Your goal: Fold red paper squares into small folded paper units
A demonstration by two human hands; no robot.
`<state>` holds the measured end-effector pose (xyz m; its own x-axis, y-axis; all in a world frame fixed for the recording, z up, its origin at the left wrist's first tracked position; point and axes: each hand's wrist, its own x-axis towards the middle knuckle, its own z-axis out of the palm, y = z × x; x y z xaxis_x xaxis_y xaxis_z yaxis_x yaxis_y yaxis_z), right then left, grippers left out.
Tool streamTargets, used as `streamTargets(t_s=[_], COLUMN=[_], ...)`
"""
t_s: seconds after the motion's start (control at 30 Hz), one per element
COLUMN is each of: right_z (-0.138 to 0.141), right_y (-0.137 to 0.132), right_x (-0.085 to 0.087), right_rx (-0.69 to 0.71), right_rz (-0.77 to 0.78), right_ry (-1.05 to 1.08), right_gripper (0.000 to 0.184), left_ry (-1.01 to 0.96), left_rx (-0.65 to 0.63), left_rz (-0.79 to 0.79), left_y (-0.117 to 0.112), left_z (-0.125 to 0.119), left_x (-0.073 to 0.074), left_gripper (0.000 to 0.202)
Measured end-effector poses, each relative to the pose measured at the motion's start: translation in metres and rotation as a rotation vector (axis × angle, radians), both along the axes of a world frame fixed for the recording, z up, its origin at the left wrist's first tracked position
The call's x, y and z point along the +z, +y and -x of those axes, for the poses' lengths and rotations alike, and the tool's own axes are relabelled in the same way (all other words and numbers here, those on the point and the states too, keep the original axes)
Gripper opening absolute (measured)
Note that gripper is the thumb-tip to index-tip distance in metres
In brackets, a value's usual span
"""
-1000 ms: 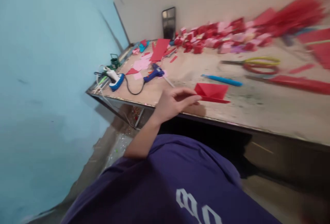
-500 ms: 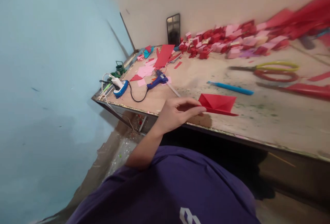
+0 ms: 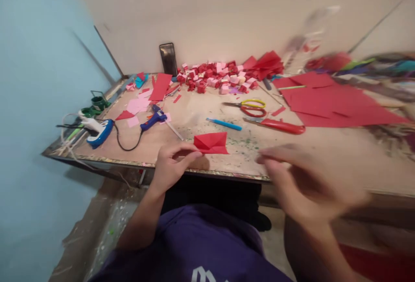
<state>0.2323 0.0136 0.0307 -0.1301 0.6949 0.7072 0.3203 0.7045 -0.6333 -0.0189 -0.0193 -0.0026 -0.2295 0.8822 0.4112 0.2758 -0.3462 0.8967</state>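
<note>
Paper fold (image 3: 211,142) pinched in left hand (image 3: 171,165), just left of blurred, open right hand (image 3: 304,182).

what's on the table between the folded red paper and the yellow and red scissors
A blue pen-shaped tool lies between the folded red paper and the scissors, touching neither, as the head view shows.
</note>
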Motion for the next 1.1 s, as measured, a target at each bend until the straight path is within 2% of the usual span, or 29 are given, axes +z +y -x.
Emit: streamTargets(t_s=[0.1, 0.17, 0.23, 0.37, 0.47, 0.53, 0.77, 0.97, 1.1], right_z=[0.003, 0.008, 0.012, 0.019, 0.023, 0.025, 0.035, 0.046, 0.048], right_y=[0.016, 0.025, 0.031, 0.034, 0.033, 0.032, 0.028, 0.028, 0.029], right_x=[-0.003, -0.004, -0.004, -0.005, -0.006, -0.009, -0.021, -0.022, -0.021], right_rx=[0.180, 0.325, 0.386, 0.319, 0.420, 0.413, 0.309, 0.248, 0.257], right_rz=[0.028, 0.147, 0.270, 0.429, 0.540, 0.587, 0.556, 0.580, 0.556], right_ry=[-0.042, -0.039, -0.029, 0.048, 0.102, 0.141, 0.305, 0.324, 0.310], right_gripper=[0.019, 0.021, 0.016, 0.011, 0.017, 0.016, 0.011, 0.021, 0.021], left_ry=[0.000, 0.003, -0.009, -0.044, -0.041, -0.025, -0.016, -0.046, -0.085], left_rx=[0.040, 0.057, 0.053, 0.019, -0.007, 0.001, 0.048, 0.086, 0.089], left_rz=[-0.024, -0.024, -0.009, -0.035, -0.066, -0.063, -0.036, -0.034, -0.044], left_y=[-0.001, 0.000, 0.002, 0.005, 0.004, 0.002, -0.002, 0.000, 0.000], left_z=[0.000, -0.001, -0.002, -0.002, -0.001, -0.001, -0.003, -0.005, -0.004], left_x=[0.001, 0.003, 0.005, 0.004, 0.002, 0.001, -0.001, 0.001, 0.004], left_gripper=[0.010, 0.009, 0.009, 0.008, 0.006, 0.008, 0.011, 0.014, 0.011])
